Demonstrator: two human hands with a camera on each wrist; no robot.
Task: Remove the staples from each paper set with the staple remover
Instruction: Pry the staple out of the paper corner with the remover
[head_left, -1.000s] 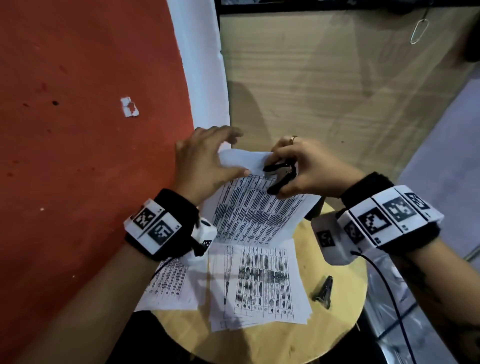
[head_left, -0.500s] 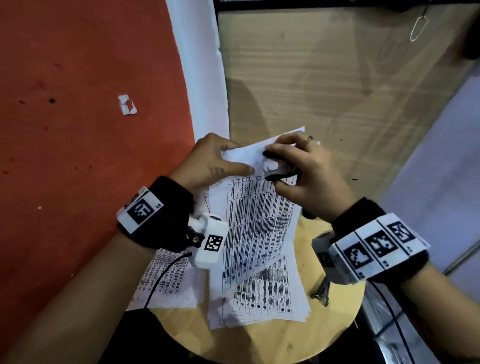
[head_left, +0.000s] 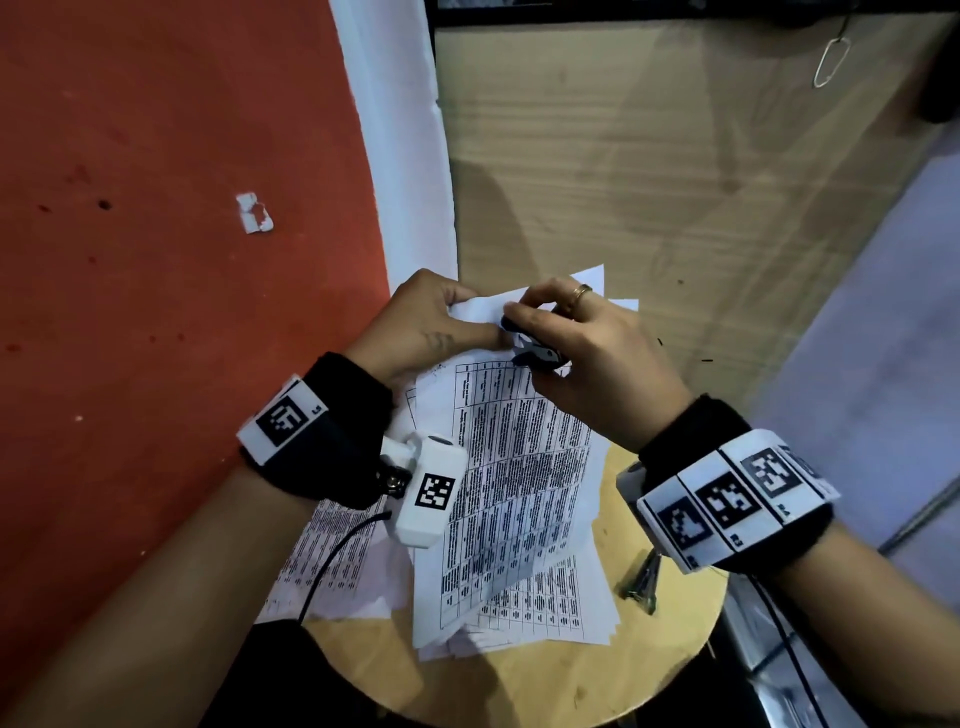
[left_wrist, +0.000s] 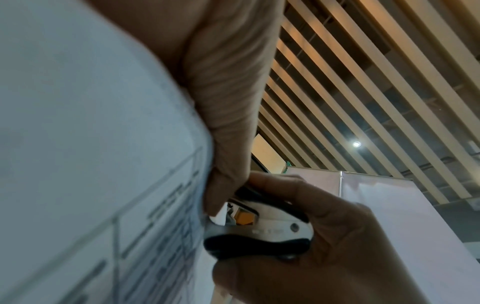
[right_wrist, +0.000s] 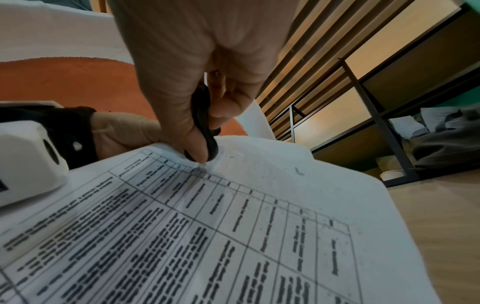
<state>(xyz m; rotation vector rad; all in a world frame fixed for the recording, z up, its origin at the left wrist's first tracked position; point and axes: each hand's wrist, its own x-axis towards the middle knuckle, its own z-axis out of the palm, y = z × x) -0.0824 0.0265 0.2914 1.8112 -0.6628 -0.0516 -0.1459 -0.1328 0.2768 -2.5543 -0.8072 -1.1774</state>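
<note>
the light is dim and a little cold in the head view, and the colours look flat. a soft dark shadow falls on the wooden panel (head_left: 597, 156) behind the hands. straight lines bend near the edges, because the lens is very wide. in the left wrist view a small round ceiling lamp (left_wrist: 356, 144) shines bright with a little glare, and warm orange light lies between the ceiling slats (left_wrist: 363, 72). the printed paper (left_wrist: 78, 164) close to this camera is out of focus and bluish. in the right wrist view the text is sharp in the middle and blurred toward the bottom corners.
</note>
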